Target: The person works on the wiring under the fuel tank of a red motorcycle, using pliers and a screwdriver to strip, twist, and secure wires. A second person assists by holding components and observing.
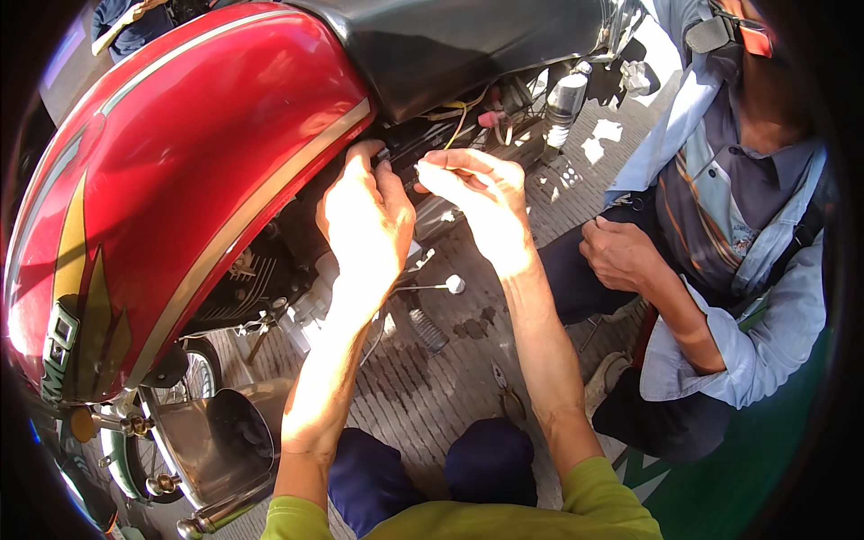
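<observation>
Both my hands are at the side of a motorcycle, just below where its red fuel tank (252, 99) meets the black seat (450, 54). My left hand (367, 211) is closed, thumb and fingers pinching around a small dark and metallic piece that is mostly hidden. Close to its right, my right hand (486, 200) holds thumb and fingertips together in a pinch. Glare washes out the fingertips, so whatever they grip cannot be made out. A yellow wire (457, 124) runs out from under the seat, beside a pink-red connector or cap (490, 119).
Pliers (504, 389) lie on the grooved concrete near my knees. A footrest (427, 330) and a round-tipped lever (454, 284) stick out below my hands. A shock absorber (567, 101) stands behind. Close on my right sits a person in a light-blue shirt (684, 261); another person (135, 25) is beyond the tank.
</observation>
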`<state>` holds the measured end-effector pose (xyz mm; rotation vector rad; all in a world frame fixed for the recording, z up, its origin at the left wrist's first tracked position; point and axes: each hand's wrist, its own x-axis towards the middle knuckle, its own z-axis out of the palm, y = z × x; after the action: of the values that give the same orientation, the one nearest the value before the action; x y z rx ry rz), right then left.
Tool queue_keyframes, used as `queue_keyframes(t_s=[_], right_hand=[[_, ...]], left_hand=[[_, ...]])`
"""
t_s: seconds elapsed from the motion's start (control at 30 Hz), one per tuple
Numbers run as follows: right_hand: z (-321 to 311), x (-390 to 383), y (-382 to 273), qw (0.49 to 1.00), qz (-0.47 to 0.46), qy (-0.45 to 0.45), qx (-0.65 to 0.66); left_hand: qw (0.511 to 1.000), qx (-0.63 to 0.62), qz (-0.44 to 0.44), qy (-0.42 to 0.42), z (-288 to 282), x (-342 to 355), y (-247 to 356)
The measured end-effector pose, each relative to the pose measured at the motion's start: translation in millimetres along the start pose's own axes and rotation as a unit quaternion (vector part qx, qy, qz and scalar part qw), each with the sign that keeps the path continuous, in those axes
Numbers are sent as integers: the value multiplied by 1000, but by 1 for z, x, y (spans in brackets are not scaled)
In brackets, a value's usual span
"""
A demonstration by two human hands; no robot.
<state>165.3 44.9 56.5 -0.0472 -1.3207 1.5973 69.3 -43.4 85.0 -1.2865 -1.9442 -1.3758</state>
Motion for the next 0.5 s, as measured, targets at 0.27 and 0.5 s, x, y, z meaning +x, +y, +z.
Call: queue_keyframes(t_s=[0.27,0.5], right_hand=[[-6,-2,5,1000,14,-6,-2],[-20,-6,3,1000,11,-12,-8]], left_hand=[[986,124,13,-107,-2,-6,0],[963,-72,22,-259,-36,10,-9]])
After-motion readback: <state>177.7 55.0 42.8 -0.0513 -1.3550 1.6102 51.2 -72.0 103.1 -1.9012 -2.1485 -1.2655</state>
